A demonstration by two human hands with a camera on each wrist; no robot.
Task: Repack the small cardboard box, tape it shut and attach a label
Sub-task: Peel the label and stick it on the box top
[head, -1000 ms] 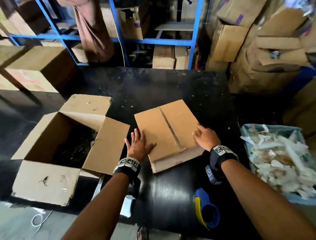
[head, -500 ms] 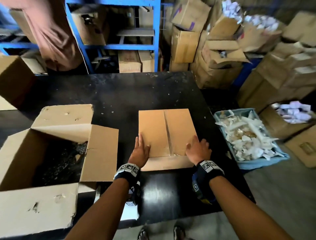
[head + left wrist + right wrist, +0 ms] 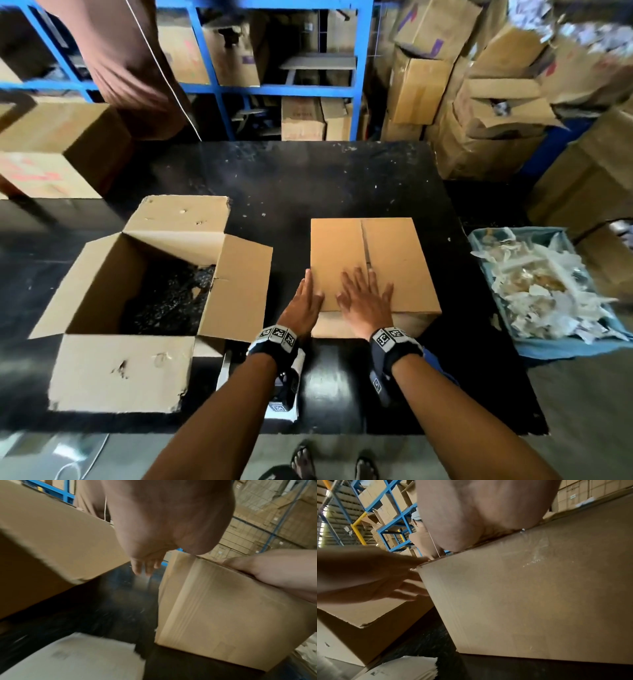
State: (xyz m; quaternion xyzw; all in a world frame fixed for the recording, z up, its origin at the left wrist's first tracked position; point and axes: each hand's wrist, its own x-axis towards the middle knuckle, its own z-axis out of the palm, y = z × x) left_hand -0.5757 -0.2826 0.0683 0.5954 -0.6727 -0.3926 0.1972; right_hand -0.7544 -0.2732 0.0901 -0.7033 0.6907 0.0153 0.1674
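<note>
The small cardboard box (image 3: pixel 400 253) stands in the middle of the black table (image 3: pixel 308 178), its top flaps folded down and meeting at a seam. My right hand (image 3: pixel 366 294) lies flat on the near part of the top, fingers spread beside the seam. My left hand (image 3: pixel 306 298) rests with straight fingers against the box's near left edge. In the left wrist view the fingers (image 3: pixel 145 566) hang straight beside the box's side (image 3: pixel 214 608). The right wrist view shows the palm on the box's top edge (image 3: pixel 530 595). Neither hand holds anything.
A large open cardboard box (image 3: pixel 113 370) stands on the left, one flap reaching toward the small box. A blue bin of paper scraps (image 3: pixel 548 291) sits at the right. White sheets (image 3: pixel 286 409) lie under my left wrist. Blue shelving and stacked cartons fill the back.
My right hand slid from the box's near right corner to the middle of the top by the seam. The box turned square to the table edge. The left hand stayed at the left edge.
</note>
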